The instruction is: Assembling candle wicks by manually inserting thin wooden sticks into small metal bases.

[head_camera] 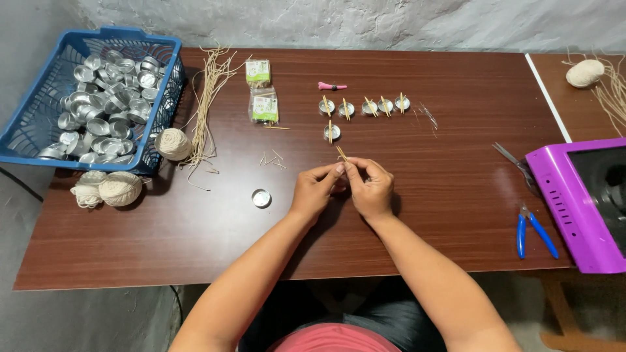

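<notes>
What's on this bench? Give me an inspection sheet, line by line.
Surface: dark brown wooden table.
Job's things: thin wooden sticks pinched between both hands; six small round metal cups with sticks across them; one lone metal cup.
Clutter: blue plastic basket of metal cups, cream twine balls, blue-handled pliers, purple plastic box.
Grippers: left hand and right hand, fingertips together.
Cables: nothing seen.
Surroundings: rough grey wall.
</notes>
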